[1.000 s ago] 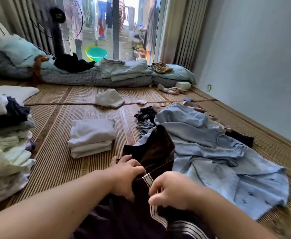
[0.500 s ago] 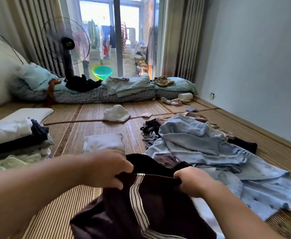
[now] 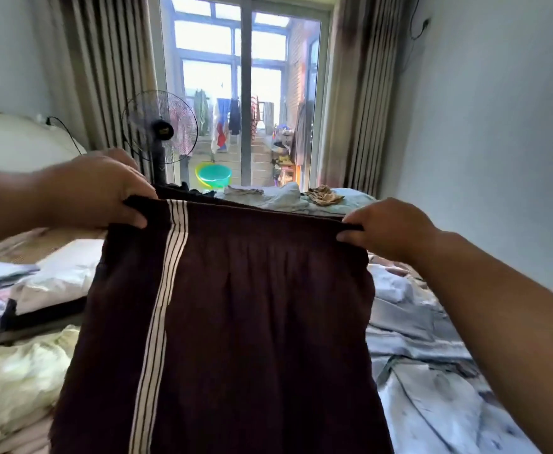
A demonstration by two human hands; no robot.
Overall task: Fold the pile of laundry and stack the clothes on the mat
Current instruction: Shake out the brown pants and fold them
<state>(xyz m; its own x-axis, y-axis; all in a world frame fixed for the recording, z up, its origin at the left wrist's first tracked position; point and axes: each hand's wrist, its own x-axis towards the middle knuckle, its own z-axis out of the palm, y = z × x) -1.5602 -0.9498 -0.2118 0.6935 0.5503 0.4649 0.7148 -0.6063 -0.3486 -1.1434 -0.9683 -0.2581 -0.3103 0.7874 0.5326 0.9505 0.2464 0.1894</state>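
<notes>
shorts [image 3: 235, 322] up in front of me, dark maroon w/ a white striped band [image 3: 160, 306] running down the left part, held by the waistband and hanging flat. my left hand [image 3: 98, 191] grips the left end of the waistband, fingers curled over the top edge, thumb underneath. my right hand [image 3: 389, 227] pinches the right end, fingers curled round the hem. fabric is stretched taut btwn the two hands and hides most of the floor.

left of it i see a stack of folded clothes [image 3: 23, 339], pale green and white pieces, blurred. right of it a pale blue garment [image 3: 432, 371] lies spread and rumpled. beyond the waistband: a standing fan [image 3: 160, 129], a green basin [image 3: 214, 175] near the glass door [image 3: 245, 93], and bedding [image 3: 301, 198] along the back.
</notes>
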